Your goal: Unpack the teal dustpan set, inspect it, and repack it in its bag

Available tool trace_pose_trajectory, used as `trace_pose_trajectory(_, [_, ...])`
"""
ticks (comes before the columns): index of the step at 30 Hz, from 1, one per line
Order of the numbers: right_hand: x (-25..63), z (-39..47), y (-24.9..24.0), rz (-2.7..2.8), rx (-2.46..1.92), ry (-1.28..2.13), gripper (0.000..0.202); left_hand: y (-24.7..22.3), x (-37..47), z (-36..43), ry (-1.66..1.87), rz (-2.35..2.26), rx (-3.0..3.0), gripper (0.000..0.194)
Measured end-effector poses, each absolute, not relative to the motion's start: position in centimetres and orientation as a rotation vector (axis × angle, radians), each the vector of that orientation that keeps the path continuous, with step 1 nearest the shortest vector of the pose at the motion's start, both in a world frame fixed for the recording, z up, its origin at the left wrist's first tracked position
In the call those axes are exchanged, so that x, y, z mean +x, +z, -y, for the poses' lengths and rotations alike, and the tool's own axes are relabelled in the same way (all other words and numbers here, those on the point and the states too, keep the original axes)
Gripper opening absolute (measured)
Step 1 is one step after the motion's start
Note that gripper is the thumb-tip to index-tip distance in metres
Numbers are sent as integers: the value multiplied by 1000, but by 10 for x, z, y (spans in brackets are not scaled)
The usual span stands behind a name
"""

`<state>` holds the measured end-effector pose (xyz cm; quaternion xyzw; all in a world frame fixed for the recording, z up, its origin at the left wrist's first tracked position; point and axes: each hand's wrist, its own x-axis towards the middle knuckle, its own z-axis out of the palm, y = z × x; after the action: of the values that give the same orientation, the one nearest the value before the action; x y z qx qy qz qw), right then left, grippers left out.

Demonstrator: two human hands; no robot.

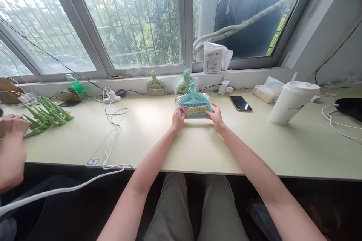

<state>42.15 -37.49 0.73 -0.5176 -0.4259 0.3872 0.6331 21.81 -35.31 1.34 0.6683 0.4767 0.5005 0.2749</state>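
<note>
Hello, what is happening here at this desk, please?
A person seated at a pale green desk holds a small teal plastic dustpan set in clear wrapping between both hands: left hand on its left edge, right hand on its right. Two green sets of the same kind stand behind, by the window. A black phone and a white lidded cup are to the right. Another person's hand rests at far left.
</note>
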Motion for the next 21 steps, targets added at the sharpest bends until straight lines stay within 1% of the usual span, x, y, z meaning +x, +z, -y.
trace_pose_trajectory(2, [422,372,6,932,-1191,886,56,13,220,357,1405,-1265,1766,23])
trace_pose_trajectory(5, [420,369,3,978,-1174,868,33,11,216,353,1451,-1135,1579,51])
trace_pose_trajectory(6, [419,368,2,998,-1170,844,28,9,213,349,1429,-1091,1518,56])
trace_pose_trajectory(7, [417,368,0,1021,-1170,813,25,8,208,344,1385,-1064,1477,57])
trace_pose_trajectory(9, [410,369,-2,1086,-1184,748,24,6,196,333,1285,-1073,1492,47])
trace_pose_trajectory(12, [399,376,-4,1237,-1235,699,23,4,178,318,1293,-1195,1624,31])
trace_pose_trajectory(16, [391,386,-4,1463,-1260,686,22,5,138,299,1314,-1250,1748,24])
trace_pose_trajectory(18, [390,388,-5,1544,-1266,677,25,8,104,287,1381,-1462,1777,20])
trace_pose_trajectory(21, [387,390,-4,1714,-1355,666,25,16,41,265,1283,-2031,1716,23])
